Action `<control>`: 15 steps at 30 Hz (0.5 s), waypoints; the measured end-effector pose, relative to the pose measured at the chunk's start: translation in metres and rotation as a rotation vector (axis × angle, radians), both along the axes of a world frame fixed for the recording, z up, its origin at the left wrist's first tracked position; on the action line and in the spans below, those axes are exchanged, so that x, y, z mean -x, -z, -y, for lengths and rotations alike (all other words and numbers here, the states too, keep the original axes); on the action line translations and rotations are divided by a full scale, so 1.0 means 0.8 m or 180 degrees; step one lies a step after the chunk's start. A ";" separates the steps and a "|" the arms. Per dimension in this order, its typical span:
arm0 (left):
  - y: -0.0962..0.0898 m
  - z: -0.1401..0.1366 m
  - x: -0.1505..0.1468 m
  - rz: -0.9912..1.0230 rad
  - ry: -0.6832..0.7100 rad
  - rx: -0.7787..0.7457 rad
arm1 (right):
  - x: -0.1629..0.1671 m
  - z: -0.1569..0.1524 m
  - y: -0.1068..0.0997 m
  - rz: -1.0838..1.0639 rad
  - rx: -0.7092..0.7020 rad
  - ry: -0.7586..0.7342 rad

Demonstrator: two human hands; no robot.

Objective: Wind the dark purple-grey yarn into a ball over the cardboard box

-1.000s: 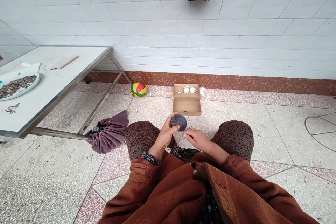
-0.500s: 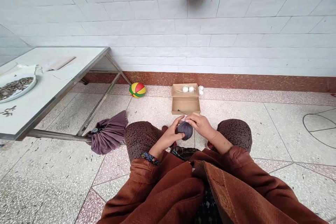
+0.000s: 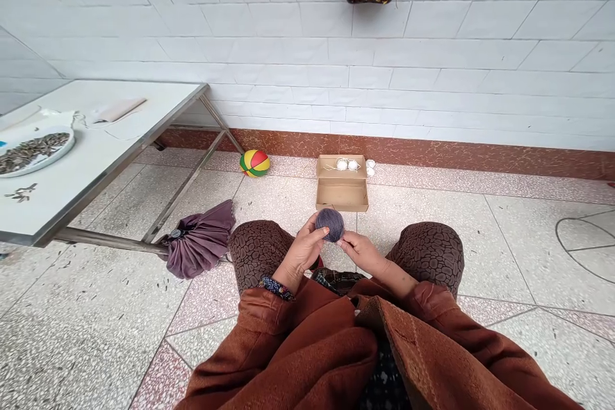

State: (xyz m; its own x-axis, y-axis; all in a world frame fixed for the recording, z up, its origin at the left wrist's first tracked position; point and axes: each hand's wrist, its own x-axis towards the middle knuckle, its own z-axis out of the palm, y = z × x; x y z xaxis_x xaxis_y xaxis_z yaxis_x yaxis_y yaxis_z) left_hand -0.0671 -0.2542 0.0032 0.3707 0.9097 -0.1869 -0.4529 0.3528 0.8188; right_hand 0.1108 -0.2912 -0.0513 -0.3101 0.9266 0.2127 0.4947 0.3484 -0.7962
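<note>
I had the ball of grey-purple yarn (image 3: pixel 330 224) in front of me, between my two knees (image 3: pixel 262 250) and above the floor (image 3: pixel 423 205). The grip of my left hand (image 3: pixel 306 246) was clamped on it: the thumb lay over the side facing me, and the other fingers went around the left side and behind. I think this hand carried the weight, because a round thing turns easily and needs support from more than one side. The grip of my right hand (image 3: pixel 362 252) had its fingertips together, at the lower right edge of the ball. Whether they pinched a thread there, I could not tell. Perhaps this hand was so light because the left one held the ball steady.

Just beyond my hands, the cardboard box (image 3: pixel 342 193) lay on the floor, with its lid (image 3: pixel 329 160) laid back toward the wall (image 3: pixel 240 51). Two white balls (image 3: pixel 341 164) rested in the lid, and its low sides probably stopped them from rolling. More white pieces (image 3: pixel 370 167) were just beside the lid, on the right. The box was likely placed so near for easy reach.

At my left, a purple umbrella (image 3: pixel 204 240) was by the low bar of the table (image 3: pixel 96 163), maybe leaned there to be supported.
</note>
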 end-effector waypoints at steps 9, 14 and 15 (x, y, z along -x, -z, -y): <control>0.003 -0.002 0.011 -0.1767 -0.0085 -0.1096 | -0.019 -0.005 -0.072 -0.0050 -0.0558 -0.0414; -0.006 0.009 0.006 -0.1133 0.0781 -0.0850 | -0.028 -0.038 -0.073 -0.0125 -0.0709 0.0099; -0.008 0.012 0.005 -0.0836 0.0869 -0.0645 | -0.027 -0.041 -0.068 -0.0189 -0.0663 0.0226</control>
